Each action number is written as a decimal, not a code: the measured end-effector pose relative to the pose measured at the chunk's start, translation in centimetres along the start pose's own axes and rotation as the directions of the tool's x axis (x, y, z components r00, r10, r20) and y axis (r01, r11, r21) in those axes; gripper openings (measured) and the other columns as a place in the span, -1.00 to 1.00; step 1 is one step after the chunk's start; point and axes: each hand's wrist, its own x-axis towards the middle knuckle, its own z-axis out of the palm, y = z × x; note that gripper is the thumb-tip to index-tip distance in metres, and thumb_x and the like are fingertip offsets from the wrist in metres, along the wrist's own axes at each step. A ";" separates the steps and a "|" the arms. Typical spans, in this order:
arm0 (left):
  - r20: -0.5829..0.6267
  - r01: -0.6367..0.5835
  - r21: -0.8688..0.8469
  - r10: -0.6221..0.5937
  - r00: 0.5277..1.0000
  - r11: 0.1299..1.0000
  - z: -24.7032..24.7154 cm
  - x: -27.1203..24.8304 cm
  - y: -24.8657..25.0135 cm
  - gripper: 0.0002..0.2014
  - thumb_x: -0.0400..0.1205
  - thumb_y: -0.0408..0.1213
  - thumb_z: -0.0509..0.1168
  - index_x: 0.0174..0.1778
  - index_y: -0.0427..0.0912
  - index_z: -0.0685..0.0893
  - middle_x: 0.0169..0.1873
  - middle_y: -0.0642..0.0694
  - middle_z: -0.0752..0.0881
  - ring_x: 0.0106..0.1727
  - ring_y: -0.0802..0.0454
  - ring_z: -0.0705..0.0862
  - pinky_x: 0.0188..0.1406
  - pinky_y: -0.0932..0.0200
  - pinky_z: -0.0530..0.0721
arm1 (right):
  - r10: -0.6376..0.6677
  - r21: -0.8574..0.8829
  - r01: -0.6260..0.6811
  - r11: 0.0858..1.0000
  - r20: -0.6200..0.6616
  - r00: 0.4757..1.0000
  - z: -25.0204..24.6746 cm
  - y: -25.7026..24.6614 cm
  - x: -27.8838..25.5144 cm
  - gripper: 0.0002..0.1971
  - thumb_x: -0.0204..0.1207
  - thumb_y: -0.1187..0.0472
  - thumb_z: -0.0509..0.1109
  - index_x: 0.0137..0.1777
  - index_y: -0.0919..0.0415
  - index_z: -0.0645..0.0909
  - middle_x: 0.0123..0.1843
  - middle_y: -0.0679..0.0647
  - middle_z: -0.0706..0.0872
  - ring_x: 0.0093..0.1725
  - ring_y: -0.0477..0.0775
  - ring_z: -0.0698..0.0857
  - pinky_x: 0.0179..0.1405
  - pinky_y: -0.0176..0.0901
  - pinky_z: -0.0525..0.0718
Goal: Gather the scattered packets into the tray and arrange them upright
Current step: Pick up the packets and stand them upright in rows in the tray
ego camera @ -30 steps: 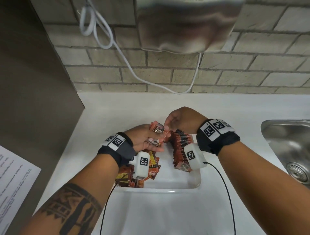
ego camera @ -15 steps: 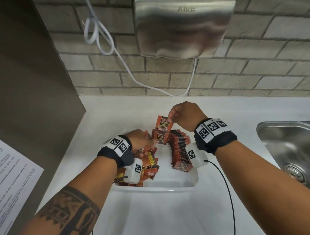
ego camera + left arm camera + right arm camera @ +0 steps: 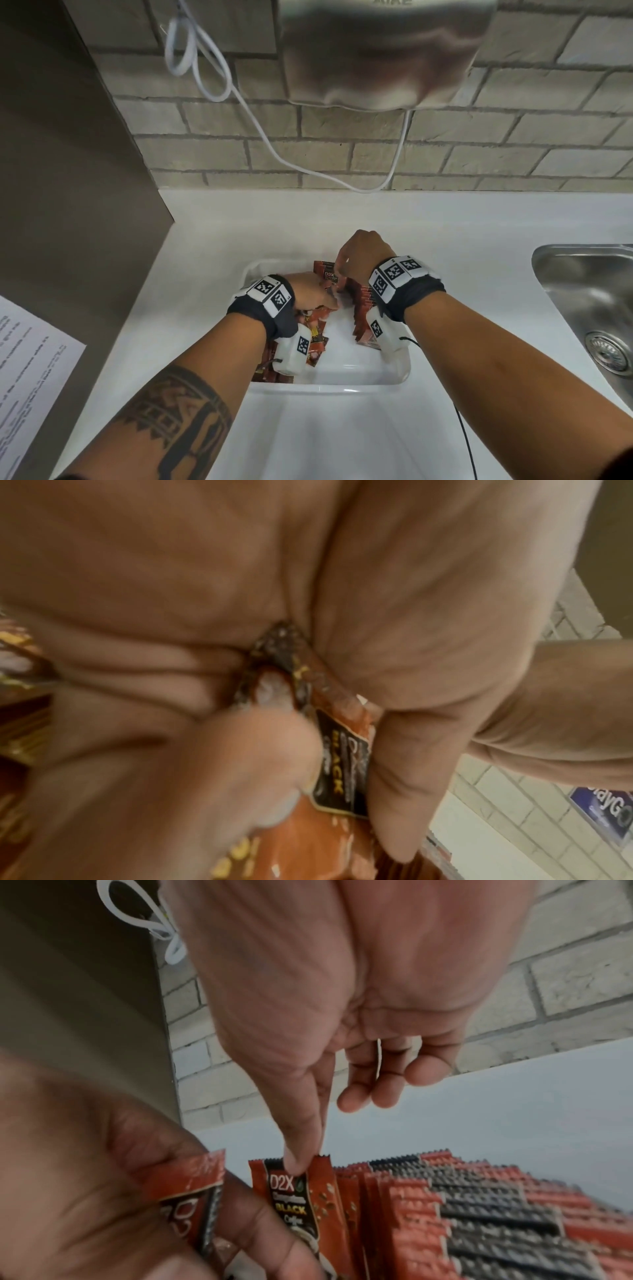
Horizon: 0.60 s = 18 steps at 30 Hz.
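Three cameras covering one tray (image 3: 342,389) from head and wrists.

My head camera is looking steeply down from above at the counter (image 3: 445,222) and brick wall (image 3: 342,150); the left wrist camera is sitting tight against its palm, and the right wrist camera is facing along the fingers, sharing the upright packet row (image 3: 496,1218) with the head view.

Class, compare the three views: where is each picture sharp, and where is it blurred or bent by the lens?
Head view: sharp on the wristbands, hand dryer smeared, brick lines curved by the lens. Left wrist view: left hand fills the frame, soft; only "BLACK" reads on its packet. Right wrist view: the pinched packet reads clearly; the upright row blurs toward the corner.
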 end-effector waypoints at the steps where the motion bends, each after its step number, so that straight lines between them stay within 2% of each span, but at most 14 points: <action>1: 0.012 0.003 -0.019 -0.003 1.000 1.000 0.0 0.2 -0.1 -0.56 0.67 0.02 0.37 0.29 -0.28 0.70 0.14 -0.27 0.80 -0.07 -0.13 0.69 -0.07 0.09 0.65 | 0.002 -0.005 -0.002 1.000 0.008 1.000 0.1 0.1 0.1 -0.79 0.43 0.15 0.39 0.00 0.09 0.80 0.06 -0.01 0.76 0.12 0.07 0.71 0.11 -0.02 0.77; 3: 0.044 0.010 -0.067 -0.007 0.999 0.998 0.0 0.6 -0.3 -0.57 0.66 0.00 0.39 0.31 -0.24 0.71 0.13 -0.26 0.82 -0.13 -0.12 0.69 -0.25 0.17 0.62 | -0.008 -0.039 0.009 0.999 0.021 1.000 0.3 0.1 0.3 -0.82 0.45 0.15 0.39 -0.02 0.11 0.78 0.02 0.00 0.73 0.09 0.08 0.69 0.07 -0.05 0.74; 6: 0.058 0.019 -0.073 -0.015 0.998 0.997 -0.1 1.1 -0.5 -0.56 0.64 0.00 0.40 0.33 -0.21 0.70 0.09 -0.25 0.83 -0.15 -0.13 0.70 -0.28 0.16 0.63 | -0.014 -0.112 0.019 0.994 0.046 0.999 0.5 0.1 0.5 -0.88 0.48 0.14 0.36 -0.24 0.13 0.64 -0.16 0.01 0.60 -0.11 0.07 0.56 -0.16 -0.12 0.58; 8: 0.061 0.020 -0.073 -0.016 0.998 0.997 -0.1 1.3 -0.4 -0.57 0.65 0.00 0.39 0.34 -0.20 0.69 0.08 -0.23 0.83 -0.17 -0.12 0.70 -0.32 0.17 0.62 | -0.014 -0.110 0.019 0.994 0.051 0.999 0.5 0.1 0.6 -0.87 0.47 0.14 0.38 -0.28 0.14 0.62 -0.20 0.01 0.57 -0.11 0.07 0.57 -0.16 -0.10 0.59; 10: 0.056 0.009 -0.037 -0.007 0.998 0.999 -0.2 1.4 -0.3 -0.56 0.65 0.01 0.39 0.34 -0.21 0.69 0.13 -0.26 0.81 -0.13 -0.12 0.68 -0.31 0.18 0.59 | -0.026 -0.073 0.030 0.997 0.049 0.998 0.4 0.2 0.6 -0.90 0.45 0.16 0.41 -0.16 0.14 0.74 -0.11 0.00 0.68 -0.04 0.07 0.66 -0.07 -0.10 0.70; 12: 0.056 0.012 -0.036 -0.010 0.998 0.999 -0.2 1.6 -0.3 -0.56 0.66 -0.01 0.38 0.36 -0.22 0.68 0.15 -0.27 0.80 -0.11 -0.12 0.67 -0.31 0.19 0.57 | -0.037 -0.049 0.039 0.998 0.044 0.998 0.3 0.2 0.6 -0.85 0.46 0.20 0.41 -0.05 0.11 0.80 -0.02 -0.01 0.75 0.01 0.06 0.72 0.01 -0.08 0.75; 16: 0.057 0.007 -0.039 -0.005 0.998 0.999 -0.1 1.7 -0.2 -0.57 0.67 -0.03 0.38 0.37 -0.23 0.68 0.14 -0.27 0.81 -0.14 -0.11 0.67 -0.34 0.21 0.57 | -0.041 -0.043 0.042 0.998 0.030 0.999 0.2 0.3 0.7 -0.81 0.50 0.24 0.36 0.00 0.12 0.78 0.04 0.03 0.75 0.05 0.09 0.73 0.09 -0.01 0.76; 18: 0.050 -0.005 -0.016 0.006 0.999 1.000 -0.1 1.7 -0.1 -0.57 0.67 -0.01 0.36 0.35 -0.20 0.69 0.15 -0.26 0.80 -0.09 -0.12 0.70 -0.24 0.16 0.63 | -0.042 -0.040 0.043 0.998 0.030 0.999 0.0 0.3 0.7 -0.81 0.51 0.24 0.35 0.02 0.13 0.77 0.06 0.04 0.75 0.07 0.10 0.72 0.10 -0.01 0.76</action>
